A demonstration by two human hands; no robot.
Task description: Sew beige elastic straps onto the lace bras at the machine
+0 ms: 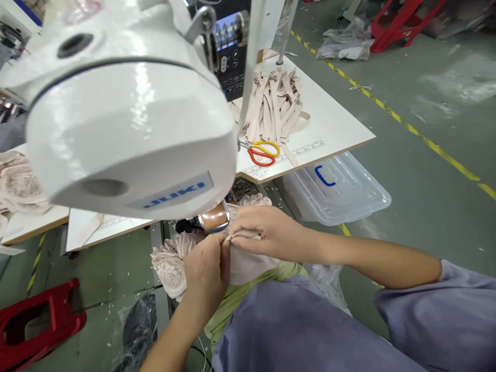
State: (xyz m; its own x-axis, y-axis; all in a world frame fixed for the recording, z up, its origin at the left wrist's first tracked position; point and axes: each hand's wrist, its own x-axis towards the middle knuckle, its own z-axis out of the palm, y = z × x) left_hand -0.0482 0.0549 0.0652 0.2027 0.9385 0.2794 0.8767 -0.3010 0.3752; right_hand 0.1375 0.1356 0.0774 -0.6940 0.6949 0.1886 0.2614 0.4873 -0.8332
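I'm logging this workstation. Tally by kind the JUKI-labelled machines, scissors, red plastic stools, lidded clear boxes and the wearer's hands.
JUKI sewing machine: 1
Scissors: 1
Lidded clear plastic box: 1
Red plastic stools: 2
Left hand and right hand, pinching beige fabric: 2
Total: 7

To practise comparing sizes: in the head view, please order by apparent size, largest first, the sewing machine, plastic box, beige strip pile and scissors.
1. Sewing machine, by far
2. Plastic box and beige strip pile: too alike to rank
3. Scissors
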